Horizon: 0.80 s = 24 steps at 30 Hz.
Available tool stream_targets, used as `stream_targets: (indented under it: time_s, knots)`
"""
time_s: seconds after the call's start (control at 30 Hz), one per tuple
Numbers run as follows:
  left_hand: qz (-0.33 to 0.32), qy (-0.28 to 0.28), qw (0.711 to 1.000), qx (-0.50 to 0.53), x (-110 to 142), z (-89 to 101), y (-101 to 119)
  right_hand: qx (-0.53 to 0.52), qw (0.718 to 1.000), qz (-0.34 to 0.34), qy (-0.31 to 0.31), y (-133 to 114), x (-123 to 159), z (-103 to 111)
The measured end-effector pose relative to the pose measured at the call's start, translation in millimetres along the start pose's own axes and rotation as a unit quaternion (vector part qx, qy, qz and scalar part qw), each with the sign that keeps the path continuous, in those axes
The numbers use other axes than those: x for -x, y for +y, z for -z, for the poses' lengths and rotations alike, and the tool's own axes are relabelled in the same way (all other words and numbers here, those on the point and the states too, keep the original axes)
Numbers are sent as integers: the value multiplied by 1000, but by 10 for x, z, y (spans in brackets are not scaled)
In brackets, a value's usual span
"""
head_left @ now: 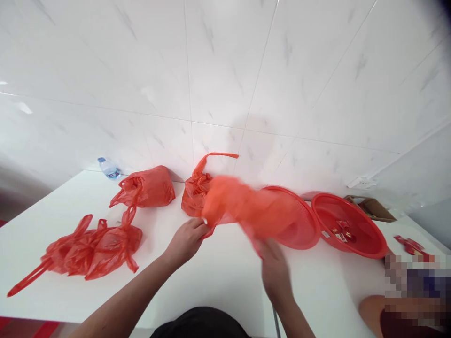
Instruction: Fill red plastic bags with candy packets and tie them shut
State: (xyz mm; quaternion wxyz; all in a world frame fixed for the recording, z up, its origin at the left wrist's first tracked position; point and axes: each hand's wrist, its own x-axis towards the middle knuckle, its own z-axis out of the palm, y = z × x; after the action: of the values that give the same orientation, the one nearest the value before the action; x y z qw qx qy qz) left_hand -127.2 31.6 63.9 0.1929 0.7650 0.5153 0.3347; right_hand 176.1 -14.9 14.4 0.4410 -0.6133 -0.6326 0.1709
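Observation:
My left hand (185,241) pinches one edge of a red plastic bag (243,206), and my right hand (275,270) grips its lower side. The bag is spread in the air between them and blurred by motion. Just behind it, a crumpled red plastic bag (195,195) lies on the white table (225,291), near my left hand. Farther left are a bundled red bag (144,188) and a larger knotted heap of red bags (93,249). A round red mesh basket (299,230) sits behind my right hand, partly hidden by the raised bag.
A red plastic basin (348,225) holds small red-and-gold packets. More packets (410,245) lie at the right. A water bottle (108,168) and a cardboard box (369,209) stand by the white tiled wall (218,61). A person's arm (369,312) shows at lower right, beside a pixelated area.

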Motion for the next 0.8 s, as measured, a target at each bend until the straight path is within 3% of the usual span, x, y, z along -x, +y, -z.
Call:
stream_targets:
  time_s: [0.03,0.07,0.1,0.17,0.27,0.37,0.47,0.53,0.67,0.8]
  knots:
    - [55,-102,993,-10,77,-67,-83,-8,997,-23,-78,73,36,-120]
    - [96,-184,978,-3,162,-138,-167,-30,977,-69,-198,153,77,-229]
    - [128,-221,967,14,249,-205,-237,-53,960,-117,-248,230,122,-319]
    - [185,-239,950,83,396,-298,-304,-108,929,-195,-294,361,200,-420]
    - [236,-198,926,218,459,-326,-225,-182,913,-254,-263,473,228,-400]
    - [246,-156,891,347,337,-302,-98,-248,894,-296,-229,558,142,-282]
    - [257,-109,856,435,197,-303,-41,-312,867,-357,-154,757,11,-128]
    - [267,-72,850,449,154,-320,-31,-347,840,-411,-71,986,-88,0]
    - [302,-29,855,421,198,-375,-25,-402,760,-498,115,1536,-301,327]
    - [351,-7,853,386,304,-438,-46,-429,716,-526,161,1931,-472,631]
